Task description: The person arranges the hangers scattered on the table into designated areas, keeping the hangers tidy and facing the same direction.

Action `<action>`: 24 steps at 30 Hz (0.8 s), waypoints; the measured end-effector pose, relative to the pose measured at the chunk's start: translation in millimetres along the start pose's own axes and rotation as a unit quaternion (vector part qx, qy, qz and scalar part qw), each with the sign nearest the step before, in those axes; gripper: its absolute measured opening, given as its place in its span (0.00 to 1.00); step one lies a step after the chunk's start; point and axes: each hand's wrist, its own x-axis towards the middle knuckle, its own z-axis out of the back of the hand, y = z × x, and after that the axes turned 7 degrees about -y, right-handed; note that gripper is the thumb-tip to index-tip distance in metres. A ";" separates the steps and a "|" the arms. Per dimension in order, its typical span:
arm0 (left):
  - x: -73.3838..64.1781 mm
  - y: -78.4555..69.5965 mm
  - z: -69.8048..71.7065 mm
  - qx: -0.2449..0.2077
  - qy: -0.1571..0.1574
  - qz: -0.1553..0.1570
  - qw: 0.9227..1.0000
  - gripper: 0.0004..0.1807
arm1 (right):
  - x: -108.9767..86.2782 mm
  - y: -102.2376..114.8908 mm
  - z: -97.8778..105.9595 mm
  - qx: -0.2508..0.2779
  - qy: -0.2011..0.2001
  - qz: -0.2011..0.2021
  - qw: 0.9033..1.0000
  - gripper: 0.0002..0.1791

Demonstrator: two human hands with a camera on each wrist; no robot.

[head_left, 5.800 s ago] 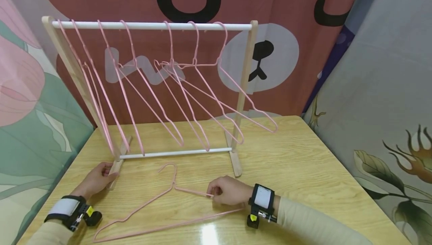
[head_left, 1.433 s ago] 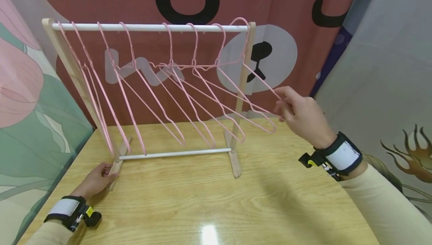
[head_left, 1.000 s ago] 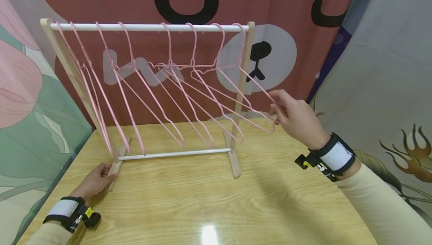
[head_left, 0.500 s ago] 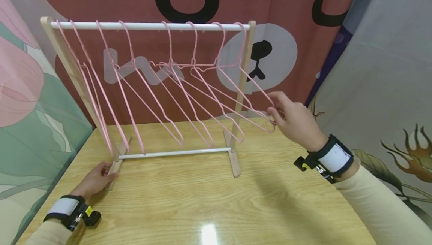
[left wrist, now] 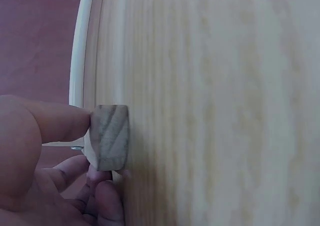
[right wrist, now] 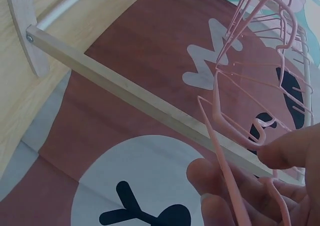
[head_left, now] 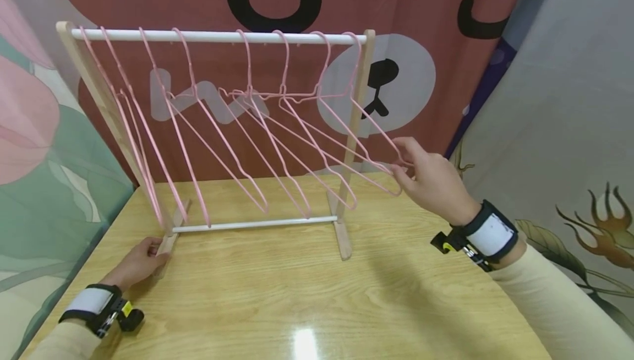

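My left hand (head_left: 135, 265) grips the front of the left wooden foot (head_left: 167, 247) of a small clothes rack. The left wrist view shows the foot's squared end (left wrist: 111, 136) between thumb and fingers. Several pink hangers hang by their hooks from the rack's white top rail (head_left: 213, 36). With my right hand (head_left: 436, 184) I hold the outer shoulder of the rightmost pink hanger (head_left: 375, 120), whose hook sits on the rail beside the right post. In the right wrist view, thin pink hanger bars (right wrist: 227, 178) pass between thumb and fingers; another hanger's corner lies near the thumb.
The rack's right post (head_left: 358, 112) stands on a foot (head_left: 343, 241), and a white lower rail (head_left: 257, 224) joins the two sides. Everything rests on a wood-grain table (head_left: 277, 288). Printed curtains (head_left: 436, 85) hang behind and beside it.
Earlier a pink hanger lay on the table in my right hand; it was lifted to the rail's right end, and its hook lowered onto it. My left hand stayed on the foot.
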 end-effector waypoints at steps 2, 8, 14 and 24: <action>0.8 -1.1 1.1 0.001 0.002 0.007 1.000 0.31 | -1.8 -0.2 0.3 0.001 -0.003 0.002 1.000 0.26; 0.2 -6.1 3.1 0.010 -0.006 0.013 1.000 0.34 | -8.7 -1.2 2.6 0.030 -0.004 -0.013 0.999 0.25; -17.2 -15.3 4.7 0.033 -0.062 -0.045 0.996 0.36 | -22.7 -2.5 8.3 0.051 0.021 -0.058 0.997 0.25; -61.5 -68.1 -6.7 0.062 -0.176 -0.212 0.959 0.30 | -68.4 -25.5 30.4 0.033 0.092 -0.125 0.987 0.40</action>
